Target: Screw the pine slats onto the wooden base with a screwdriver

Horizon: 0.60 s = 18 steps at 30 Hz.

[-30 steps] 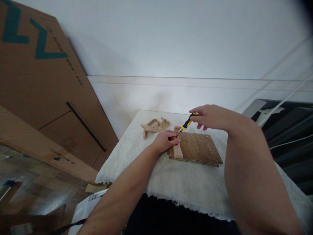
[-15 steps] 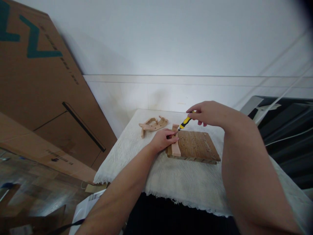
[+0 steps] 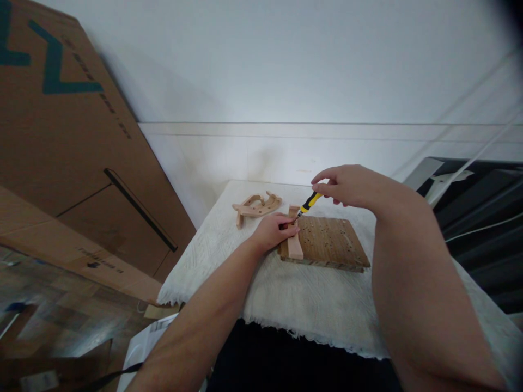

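A pale, shaped wooden piece (image 3: 295, 246) lies across the left end of a brown wooden board (image 3: 329, 242) dotted with small holes. My left hand (image 3: 274, 231) grips this piece near its middle, fingers around it. A yellow and black screwdriver (image 3: 310, 202) slants down to the piece, its tip close to my left fingertips. My right hand (image 3: 340, 185) holds the top of the screwdriver's handle between thumb and fingers. Whether a screw sits under the tip is too small to tell. Behind my left hand rests a curved wooden assembly (image 3: 258, 207).
A fringed white cloth (image 3: 310, 296) covers the table, which stands against a white wall (image 3: 286, 71). On the left leans a large cardboard box (image 3: 81, 147). Black folded material (image 3: 490, 218) and a white cord are at the right.
My right hand's fingers have shifted slightly on the screwdriver handle. The screwdriver stays at the same spot on the pale piece, and my left hand holds still.
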Each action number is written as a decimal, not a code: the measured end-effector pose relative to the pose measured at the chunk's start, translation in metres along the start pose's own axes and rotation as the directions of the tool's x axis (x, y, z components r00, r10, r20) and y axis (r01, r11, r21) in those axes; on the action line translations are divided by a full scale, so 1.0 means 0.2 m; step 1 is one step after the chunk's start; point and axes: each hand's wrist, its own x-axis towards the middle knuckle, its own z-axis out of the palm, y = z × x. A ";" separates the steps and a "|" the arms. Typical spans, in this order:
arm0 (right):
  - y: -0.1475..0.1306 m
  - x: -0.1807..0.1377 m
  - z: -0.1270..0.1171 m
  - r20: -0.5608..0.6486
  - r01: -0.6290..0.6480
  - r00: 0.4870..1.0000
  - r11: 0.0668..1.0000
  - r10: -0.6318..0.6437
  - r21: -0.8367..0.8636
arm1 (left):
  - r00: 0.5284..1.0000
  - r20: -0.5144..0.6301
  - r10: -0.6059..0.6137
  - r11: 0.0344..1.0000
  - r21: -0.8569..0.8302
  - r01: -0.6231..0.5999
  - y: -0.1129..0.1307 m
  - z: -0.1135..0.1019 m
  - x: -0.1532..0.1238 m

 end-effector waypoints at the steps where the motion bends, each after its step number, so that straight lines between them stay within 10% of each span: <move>1: 0.00 0.00 0.00 0.001 0.020 1.000 1.000 -0.020 0.001 | 1.000 0.002 0.001 1.000 -0.010 -0.001 0.00 0.00 0.00; 6: 0.06 0.02 0.01 0.095 0.078 0.992 0.995 -0.083 0.055 | 1.000 0.007 0.002 0.999 -0.045 -0.002 0.01 0.00 0.00; 18: -0.01 0.02 0.02 -0.104 0.066 0.991 0.984 -0.083 -0.164 | 1.000 0.025 -0.012 0.997 -0.073 0.014 0.02 -0.01 0.00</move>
